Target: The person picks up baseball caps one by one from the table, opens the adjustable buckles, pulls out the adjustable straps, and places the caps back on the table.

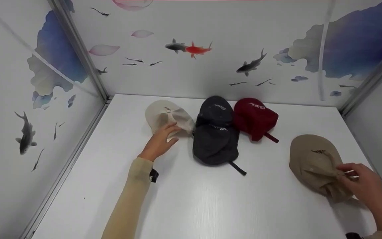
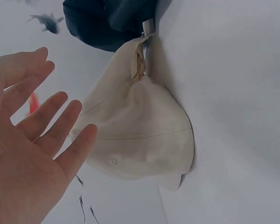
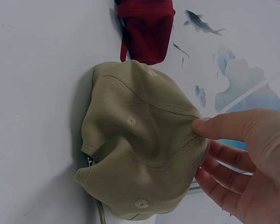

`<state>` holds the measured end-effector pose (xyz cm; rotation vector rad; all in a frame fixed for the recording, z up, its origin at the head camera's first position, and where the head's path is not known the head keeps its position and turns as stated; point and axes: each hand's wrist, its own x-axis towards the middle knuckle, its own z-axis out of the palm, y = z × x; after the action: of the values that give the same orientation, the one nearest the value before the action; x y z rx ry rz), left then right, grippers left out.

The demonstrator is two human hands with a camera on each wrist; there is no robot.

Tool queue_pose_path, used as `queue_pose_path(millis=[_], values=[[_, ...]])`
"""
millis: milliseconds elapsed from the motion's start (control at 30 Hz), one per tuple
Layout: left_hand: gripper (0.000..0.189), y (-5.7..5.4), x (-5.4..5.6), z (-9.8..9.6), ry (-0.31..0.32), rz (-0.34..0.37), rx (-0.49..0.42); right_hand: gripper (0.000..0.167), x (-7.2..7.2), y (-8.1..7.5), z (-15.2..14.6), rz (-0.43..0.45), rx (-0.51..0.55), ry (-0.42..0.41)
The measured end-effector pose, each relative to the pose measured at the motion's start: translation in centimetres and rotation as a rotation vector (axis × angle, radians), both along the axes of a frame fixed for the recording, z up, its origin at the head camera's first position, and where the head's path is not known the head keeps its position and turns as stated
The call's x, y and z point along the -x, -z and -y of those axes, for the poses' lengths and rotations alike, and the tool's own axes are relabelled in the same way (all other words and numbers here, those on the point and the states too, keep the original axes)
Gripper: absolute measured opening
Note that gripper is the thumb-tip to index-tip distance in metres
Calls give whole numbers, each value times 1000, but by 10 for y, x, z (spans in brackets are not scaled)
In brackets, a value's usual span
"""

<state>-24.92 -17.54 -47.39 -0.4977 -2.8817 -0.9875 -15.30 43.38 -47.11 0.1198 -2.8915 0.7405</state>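
Observation:
At the right of the table, my right hand [image 1: 365, 182] pinches the crown of a khaki baseball cap [image 1: 317, 161] between thumb and fingers. In the right wrist view, the thumb presses a fold of the khaki cap [image 3: 140, 140] from outside. My left hand [image 1: 159, 141], fingers spread and fairly straight, hovers over the near side of a cream cap [image 1: 159, 111] at the back left. The left wrist view has the left palm [image 2: 28, 168] beside the cream cap [image 2: 135, 126], with nothing between the fingers.
Two dark caps overlap in the middle, a navy one [image 1: 216, 108] behind a charcoal one [image 1: 214, 146] whose strap points toward me. A dark red cap [image 1: 254, 116] touches them on the right. White walls with painted fish enclose the white table [image 1: 211, 202] at the back and sides.

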Motion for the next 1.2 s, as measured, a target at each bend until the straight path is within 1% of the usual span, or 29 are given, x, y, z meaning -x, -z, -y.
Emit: queue_pose_path(millis=[133,267,400,633,800,1100,1200], values=[[37,0,-3,-2,-2,-7,21,20,-1,-1,1,-68,15,-4],[38,0,-5,-4,1,-1,20,19,0,-4,7,-99,2,2],[38,0,-8,-6,12,-10,12,21,0,-12,15,-96,-15,19],[35,-1,-12,-9,45,-48,9,24,3,-27,30,-50,-41,35],[34,-3,-15,-11,67,-50,1,25,5,-36,41,-40,-61,11],[33,-7,-18,-15,94,-43,-1,20,1,-52,58,-101,-35,-51],[32,-8,-20,-17,105,-47,-8,20,1,-57,63,-93,-31,-55]])
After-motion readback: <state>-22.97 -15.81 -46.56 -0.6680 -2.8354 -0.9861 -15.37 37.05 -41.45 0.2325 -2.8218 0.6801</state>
